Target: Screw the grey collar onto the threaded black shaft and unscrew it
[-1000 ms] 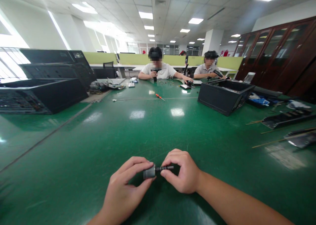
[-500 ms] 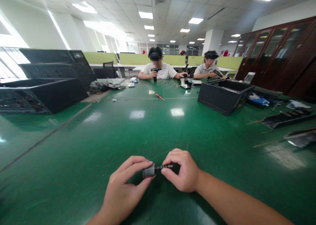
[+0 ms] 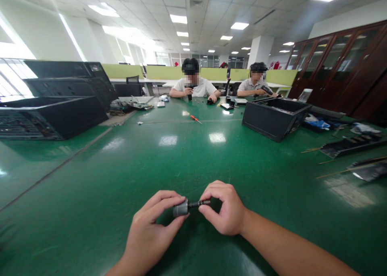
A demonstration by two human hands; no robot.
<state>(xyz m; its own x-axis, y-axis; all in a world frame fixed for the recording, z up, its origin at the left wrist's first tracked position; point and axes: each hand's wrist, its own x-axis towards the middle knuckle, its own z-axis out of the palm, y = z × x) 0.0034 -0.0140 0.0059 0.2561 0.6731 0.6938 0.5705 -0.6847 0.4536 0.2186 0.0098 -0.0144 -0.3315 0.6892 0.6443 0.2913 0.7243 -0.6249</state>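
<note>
A short grey metal cylinder with a thin dark shaft lies sideways between my hands, just over the green tabletop. My left hand grips the cylinder between thumb and fingertips. On the right, my right hand pinches the banded end of the shaft with thumb and forefinger. The exact kind of this part cannot be made out. Part of the cylinder's left end is hidden by my left fingers.
An orange screwdriver lies farther off. Dark open metal cases stand at right and left. Opposite sit two co-workers, one holding a power drill. Dark metal parts with thin rods lie at right.
The cylinder has shifted slightly left with my left hand, and more shaft shows between my hands. Across the table, a co-worker's hand has moved leftward and is now at a small black object.
</note>
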